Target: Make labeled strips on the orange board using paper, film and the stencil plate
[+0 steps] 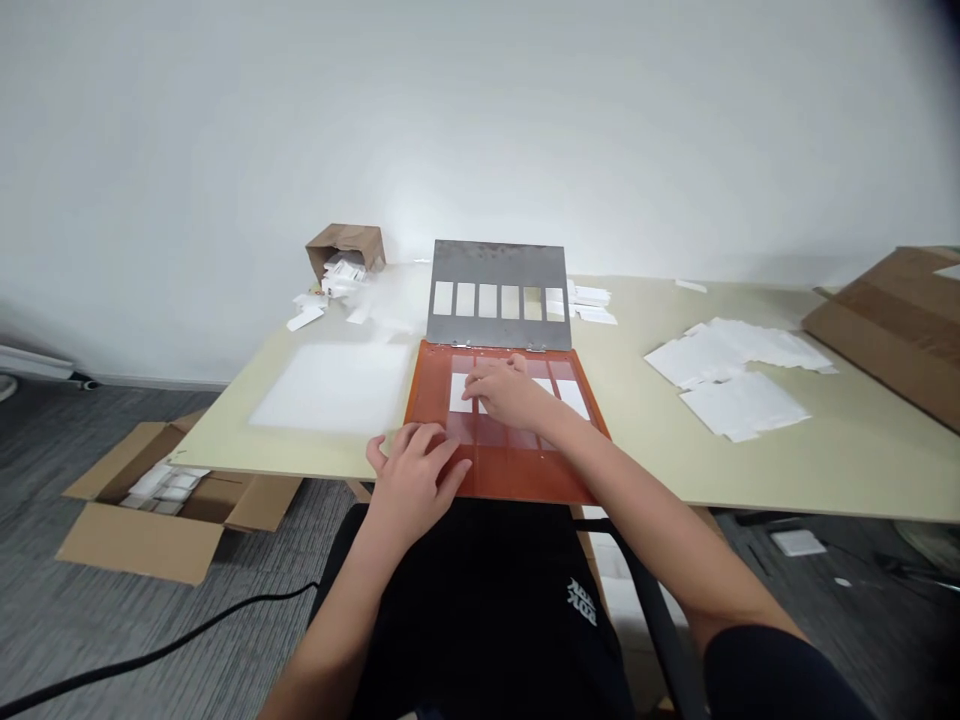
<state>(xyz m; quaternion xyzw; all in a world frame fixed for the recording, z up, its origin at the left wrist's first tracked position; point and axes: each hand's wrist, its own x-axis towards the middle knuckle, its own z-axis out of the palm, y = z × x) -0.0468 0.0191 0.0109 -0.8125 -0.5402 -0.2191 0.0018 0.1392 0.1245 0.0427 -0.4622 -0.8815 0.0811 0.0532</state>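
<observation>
An orange plate (529,480) with rectangular recesses lies at the table's front edge, hinged to a raised grey metal lid (499,265) with a row of rectangular openings. White cards lie in the plate's recesses, including a left card (457,400) and a right card (573,398). My right hand (508,392) reaches over them with bent fingers; its fingertips are together at the left card's right edge. My left hand (412,482) rests at the plate's lower left corner, fingers spread and loosely curved, holding nothing. Part of the card row is hidden beneath my right hand.
A small cardboard box (367,238) spilling white pieces stands at the back left. White sheets (739,405) lie to the right, near a larger cardboard box (892,320). Below the table's left edge, an open carton (142,545) sits on the floor beside a black cable (225,607).
</observation>
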